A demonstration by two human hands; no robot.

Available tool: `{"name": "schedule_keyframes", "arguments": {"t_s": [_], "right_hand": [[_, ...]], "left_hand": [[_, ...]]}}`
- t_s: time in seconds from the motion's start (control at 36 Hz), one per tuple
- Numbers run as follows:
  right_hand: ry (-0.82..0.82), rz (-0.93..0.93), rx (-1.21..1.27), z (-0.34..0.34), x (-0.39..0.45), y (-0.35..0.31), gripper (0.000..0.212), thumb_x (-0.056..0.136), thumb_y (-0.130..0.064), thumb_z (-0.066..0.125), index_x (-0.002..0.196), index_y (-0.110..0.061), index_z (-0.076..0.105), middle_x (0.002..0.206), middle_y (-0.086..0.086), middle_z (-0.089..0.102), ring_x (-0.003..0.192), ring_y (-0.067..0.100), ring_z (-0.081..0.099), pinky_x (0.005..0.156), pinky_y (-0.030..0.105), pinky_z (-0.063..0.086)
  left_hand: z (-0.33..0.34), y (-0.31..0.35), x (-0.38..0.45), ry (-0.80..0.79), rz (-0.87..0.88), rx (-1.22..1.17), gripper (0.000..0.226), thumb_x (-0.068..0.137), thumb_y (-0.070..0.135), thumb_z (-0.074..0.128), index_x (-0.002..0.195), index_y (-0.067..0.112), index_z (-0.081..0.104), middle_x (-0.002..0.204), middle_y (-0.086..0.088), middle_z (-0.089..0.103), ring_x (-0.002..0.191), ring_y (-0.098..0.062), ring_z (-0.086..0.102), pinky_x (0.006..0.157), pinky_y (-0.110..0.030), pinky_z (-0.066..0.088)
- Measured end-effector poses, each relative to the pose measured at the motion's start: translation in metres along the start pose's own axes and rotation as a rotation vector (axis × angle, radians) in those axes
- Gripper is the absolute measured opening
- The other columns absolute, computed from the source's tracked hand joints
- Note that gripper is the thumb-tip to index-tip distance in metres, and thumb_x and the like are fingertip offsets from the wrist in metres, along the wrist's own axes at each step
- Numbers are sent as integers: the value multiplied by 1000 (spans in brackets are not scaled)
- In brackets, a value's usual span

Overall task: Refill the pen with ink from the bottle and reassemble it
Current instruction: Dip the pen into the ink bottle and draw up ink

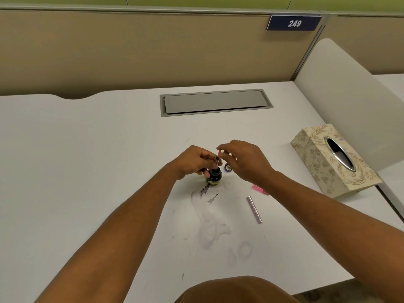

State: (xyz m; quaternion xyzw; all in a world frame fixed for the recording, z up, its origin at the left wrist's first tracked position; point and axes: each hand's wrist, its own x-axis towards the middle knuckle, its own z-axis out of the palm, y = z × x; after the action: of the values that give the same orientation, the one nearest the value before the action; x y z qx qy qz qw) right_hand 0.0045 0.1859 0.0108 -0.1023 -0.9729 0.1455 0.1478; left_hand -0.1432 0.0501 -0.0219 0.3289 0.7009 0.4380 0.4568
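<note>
Centrally, one ink bottle (213, 176), left hand (192, 161) and right hand (242, 159) both pinching one pen part (218, 159), one silver barrel (254, 209).

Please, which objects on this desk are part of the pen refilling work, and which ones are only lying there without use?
Part of the job:
- ink bottle, open
- its cap beside it
- thin pen part held over the bottle by the left hand and right hand
- pink pen piece
- silver pen barrel

Only lying there:
- tissue box
- desk cable cover
- number plate 249
</note>
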Motion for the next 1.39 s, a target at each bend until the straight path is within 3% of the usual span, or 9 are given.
{"name": "schedule_keyframes", "arguments": {"t_s": [0.08,0.31,0.39,0.53,0.83,1.03,1.39], "right_hand": [[-2,7,-2,1,1,0,17,96,-24,61,108,-19,72,91,-2,71,82,19,65,67,37,53],[-17,27,-1,0,0,-1,17,96,-36,60,94,-23,70,83,-8,65,72,9,54,63,33,49],[-14,38,10,0,0,0,17,96,-37,60,98,-24,71,85,-8,66,72,8,53,65,32,49],[3,22,48,0,-1,0,23,96,-28,58,111,-19,72,92,-2,71,80,18,65,68,35,53],[14,60,25,-1,1,-1,18,94,-35,62,89,-21,71,81,-6,65,72,12,56,63,35,49],[-2,24,35,-3,0,-2,21,95,-30,63,110,-19,71,92,-4,69,78,16,63,67,34,52],[25,65,23,3,1,1,15,96,-22,58,101,-16,72,92,0,71,81,21,65,68,38,53]], "left_hand": [[0,-1,0,-21,-8,-22,21,88,8,72,109,11,77,103,0,78,60,-12,60,57,-19,48],[0,-5,2,-10,-1,-11,20,89,8,72,108,11,77,103,-10,77,57,-10,59,58,-19,50],[0,-5,3,-11,2,-12,21,89,8,72,108,11,77,102,-9,77,56,-9,58,58,-19,49],[0,-4,3,-18,6,-24,20,89,7,72,108,10,77,102,-4,78,54,-8,58,57,-18,48],[2,-5,3,-3,4,-17,20,88,9,73,108,9,77,98,1,79,55,-6,57,57,-19,47],[1,-5,4,2,4,-13,19,88,9,73,106,12,78,100,-4,79,54,-7,57,58,-20,46],[2,-2,3,-43,10,8,21,89,10,72,109,12,77,109,-7,77,55,-4,58,57,-18,45]]}}
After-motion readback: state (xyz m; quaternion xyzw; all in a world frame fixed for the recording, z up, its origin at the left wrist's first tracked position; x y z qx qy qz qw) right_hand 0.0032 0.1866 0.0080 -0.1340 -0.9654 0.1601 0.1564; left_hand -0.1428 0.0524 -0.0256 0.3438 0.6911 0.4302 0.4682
